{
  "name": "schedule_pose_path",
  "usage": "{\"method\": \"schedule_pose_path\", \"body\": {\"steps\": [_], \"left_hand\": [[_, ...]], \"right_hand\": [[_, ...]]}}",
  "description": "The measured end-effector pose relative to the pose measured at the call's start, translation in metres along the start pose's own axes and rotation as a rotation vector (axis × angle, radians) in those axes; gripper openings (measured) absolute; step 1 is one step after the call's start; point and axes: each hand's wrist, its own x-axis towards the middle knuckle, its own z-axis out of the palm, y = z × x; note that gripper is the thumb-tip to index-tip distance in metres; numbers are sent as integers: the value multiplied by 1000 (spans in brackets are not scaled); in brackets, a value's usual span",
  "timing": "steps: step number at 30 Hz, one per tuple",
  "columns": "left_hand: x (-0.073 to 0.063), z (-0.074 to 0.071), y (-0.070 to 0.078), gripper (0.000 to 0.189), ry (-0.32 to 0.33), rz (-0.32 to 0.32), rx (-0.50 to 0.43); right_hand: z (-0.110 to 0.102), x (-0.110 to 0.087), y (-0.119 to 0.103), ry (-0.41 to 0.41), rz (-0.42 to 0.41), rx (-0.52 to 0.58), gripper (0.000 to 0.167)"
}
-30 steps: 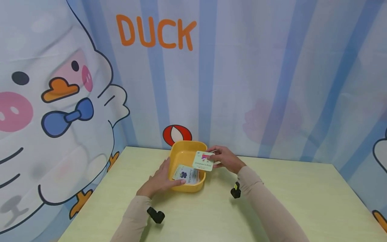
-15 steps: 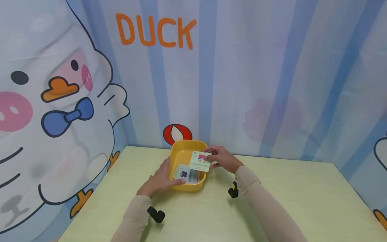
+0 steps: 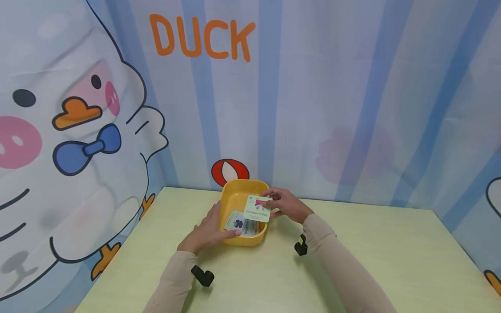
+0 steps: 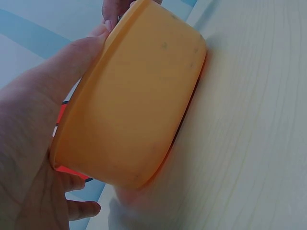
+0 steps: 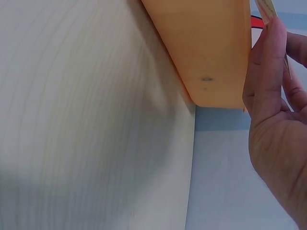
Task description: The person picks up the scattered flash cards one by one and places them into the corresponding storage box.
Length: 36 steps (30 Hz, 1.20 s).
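My right hand (image 3: 287,205) pinches a pale green flash card (image 3: 254,214) printed "Children's Day" at its right edge. That card is over the right side of a yellow plastic bin (image 3: 236,188), overlapping several white cards in the head view. One of these, a blueberry card (image 3: 237,223), lies in the bin's near half, partly covered. My left hand (image 3: 205,230) rests against the bin's left side, fingers extended along the outside and thumb laid across the near rim. In the left wrist view the thumb (image 4: 79,55) runs along the rim of the bin (image 4: 129,100).
The bin stands at the back of a pale wood-grain table (image 3: 391,252). Right behind it hangs a striped blue cloth backdrop (image 3: 297,108) with a duck print. Black wrist cameras (image 3: 203,276) sit on both forearms.
My right hand has shifted slightly left, bringing the Children's Day card further over the bin and covering more of the blueberry card. The left hand keeps its place on the bin.
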Motion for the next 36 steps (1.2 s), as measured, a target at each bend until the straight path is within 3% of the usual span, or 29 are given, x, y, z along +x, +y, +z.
{"method": "schedule_pose_path", "body": {"steps": [36], "left_hand": [[0,-1,0,127,-14,-18,4]], "right_hand": [[16,7,-13,-49,-47,-100,33]]}}
